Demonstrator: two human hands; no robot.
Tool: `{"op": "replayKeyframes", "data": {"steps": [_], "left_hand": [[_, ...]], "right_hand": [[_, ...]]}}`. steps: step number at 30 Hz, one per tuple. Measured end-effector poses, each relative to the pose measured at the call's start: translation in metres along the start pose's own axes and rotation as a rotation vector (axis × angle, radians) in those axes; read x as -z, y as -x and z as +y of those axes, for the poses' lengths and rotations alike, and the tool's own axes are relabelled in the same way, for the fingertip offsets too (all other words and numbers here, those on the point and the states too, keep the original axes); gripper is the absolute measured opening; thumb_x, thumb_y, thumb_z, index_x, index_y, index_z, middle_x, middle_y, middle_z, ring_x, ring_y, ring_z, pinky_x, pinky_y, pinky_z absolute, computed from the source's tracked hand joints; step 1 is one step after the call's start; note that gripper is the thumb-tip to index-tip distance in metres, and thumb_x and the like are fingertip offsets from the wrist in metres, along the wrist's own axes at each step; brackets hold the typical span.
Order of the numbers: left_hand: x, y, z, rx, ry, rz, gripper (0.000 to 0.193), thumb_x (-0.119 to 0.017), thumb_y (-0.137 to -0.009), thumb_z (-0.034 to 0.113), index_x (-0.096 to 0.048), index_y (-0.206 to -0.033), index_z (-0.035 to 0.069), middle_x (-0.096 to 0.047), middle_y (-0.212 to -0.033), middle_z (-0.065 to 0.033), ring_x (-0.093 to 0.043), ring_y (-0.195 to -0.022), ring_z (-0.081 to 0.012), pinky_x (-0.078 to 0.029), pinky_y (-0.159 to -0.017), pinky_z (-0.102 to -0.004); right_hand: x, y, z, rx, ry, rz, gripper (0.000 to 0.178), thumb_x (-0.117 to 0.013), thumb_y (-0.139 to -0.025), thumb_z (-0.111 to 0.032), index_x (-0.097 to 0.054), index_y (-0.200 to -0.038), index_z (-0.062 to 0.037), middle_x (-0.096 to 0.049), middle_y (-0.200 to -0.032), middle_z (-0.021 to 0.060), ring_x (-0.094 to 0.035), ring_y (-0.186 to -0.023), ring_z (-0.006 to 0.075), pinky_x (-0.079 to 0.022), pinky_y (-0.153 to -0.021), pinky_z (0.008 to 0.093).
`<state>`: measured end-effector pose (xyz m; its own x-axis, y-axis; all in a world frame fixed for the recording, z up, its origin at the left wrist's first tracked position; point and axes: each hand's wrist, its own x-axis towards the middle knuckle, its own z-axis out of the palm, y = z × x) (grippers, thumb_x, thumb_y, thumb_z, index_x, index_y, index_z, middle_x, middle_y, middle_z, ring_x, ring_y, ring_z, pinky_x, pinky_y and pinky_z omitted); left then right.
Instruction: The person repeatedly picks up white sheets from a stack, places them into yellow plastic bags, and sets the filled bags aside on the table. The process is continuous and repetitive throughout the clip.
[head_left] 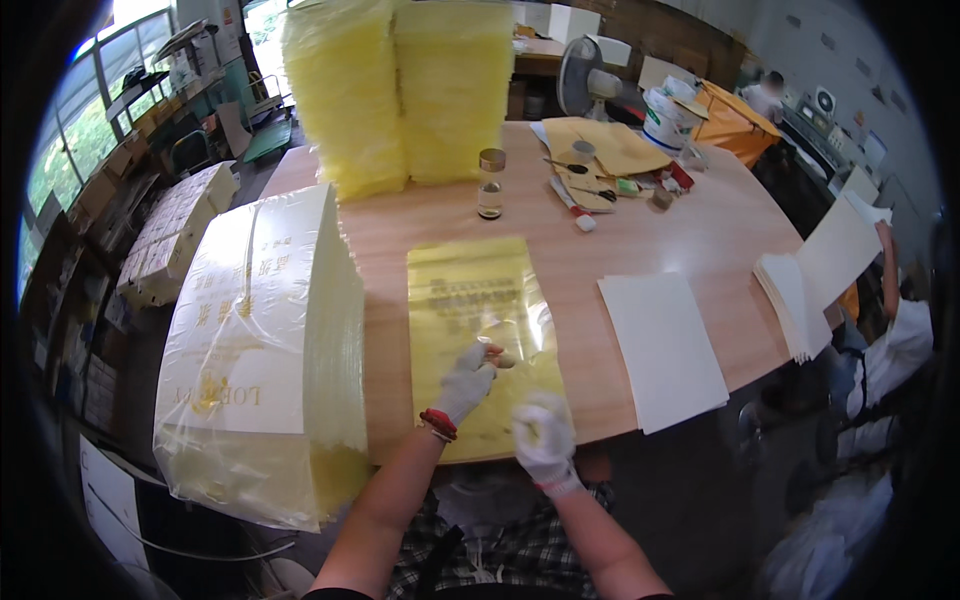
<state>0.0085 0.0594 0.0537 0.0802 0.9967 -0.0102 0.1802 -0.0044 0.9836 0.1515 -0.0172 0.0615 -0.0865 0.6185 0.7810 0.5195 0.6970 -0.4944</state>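
Observation:
A translucent yellow plastic bag with dark print lies flat on the table in front of me. My left hand, in a white glove with bare fingertips, rests on its middle, thumb and fingers a little apart. To the right, my right hand is curled over the bag's near right part. Its white glove is smeared by motion, and whatever it may hold cannot be made out. A red band circles my left wrist.
A tall plastic-wrapped stack stands at the left. Two yellow stacks rise behind. A glass jar, a white sheet stack and a cluttered brown paper sheet share the table. Another person handles white sheets at right.

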Motion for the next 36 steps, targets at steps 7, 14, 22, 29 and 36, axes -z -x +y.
{"op": "replayKeyframes", "data": {"steps": [7,14,22,29,36], "left_hand": [[-0.005,0.024,0.09,-0.092,-0.129,-0.166,0.029,-0.049,-0.088,0.002,-0.047,-0.117,0.0,-0.064,-0.098,-0.0054,-0.053,-0.082,-0.0049,-0.043,-0.07,-0.0178],[0.001,0.062,0.076,-0.659,-0.674,0.138,0.049,-0.066,-0.07,0.002,-0.048,-0.116,0.003,-0.06,-0.09,-0.0145,-0.057,-0.082,-0.0315,-0.048,-0.075,-0.037],[0.004,0.113,0.06,-0.666,-0.426,0.409,0.032,-0.062,-0.067,-0.01,-0.057,-0.096,0.003,-0.062,-0.089,-0.0115,-0.061,-0.086,-0.0276,-0.048,-0.079,-0.0317],[-0.033,0.16,0.066,-0.645,-0.597,-0.035,0.01,-0.065,-0.075,0.007,-0.062,-0.082,0.012,-0.064,-0.078,-0.0059,-0.063,-0.07,-0.0226,-0.051,-0.061,-0.0311],[-0.122,0.161,0.042,0.093,0.045,-0.51,0.02,-0.054,-0.086,0.014,-0.055,-0.103,0.004,-0.062,-0.089,-0.0055,-0.057,-0.083,-0.0122,-0.047,-0.073,-0.0254]], "right_hand": [[-0.072,0.034,0.072,-0.437,0.417,-0.64,0.033,-0.045,-0.087,-0.02,-0.048,-0.116,-0.0058,-0.056,-0.11,0.0155,-0.054,-0.1,0.0334,-0.043,-0.083,0.0398],[0.084,0.063,0.03,-0.572,-0.165,-0.506,0.033,-0.066,-0.078,-0.021,-0.057,-0.106,-0.0059,-0.059,-0.102,0.0154,-0.058,-0.092,0.0282,-0.046,-0.08,0.0365],[0.222,0.077,0.155,-0.508,0.721,-0.649,0.08,-0.072,-0.058,-0.052,-0.049,-0.118,-0.0061,-0.054,-0.113,0.0161,-0.049,-0.108,0.031,-0.038,-0.094,0.0398],[0.234,0.046,0.164,-0.65,0.527,-0.703,0.069,-0.07,-0.065,-0.049,-0.05,-0.117,-0.0074,-0.059,-0.105,0.0158,-0.054,-0.099,0.0324,-0.042,-0.087,0.0391],[0.219,0.066,0.154,-0.491,0.525,-0.104,0.012,-0.054,-0.08,-0.021,-0.065,-0.081,-0.0154,-0.063,-0.079,0.0103,-0.06,-0.07,0.0319,-0.047,-0.059,0.0415]]}}
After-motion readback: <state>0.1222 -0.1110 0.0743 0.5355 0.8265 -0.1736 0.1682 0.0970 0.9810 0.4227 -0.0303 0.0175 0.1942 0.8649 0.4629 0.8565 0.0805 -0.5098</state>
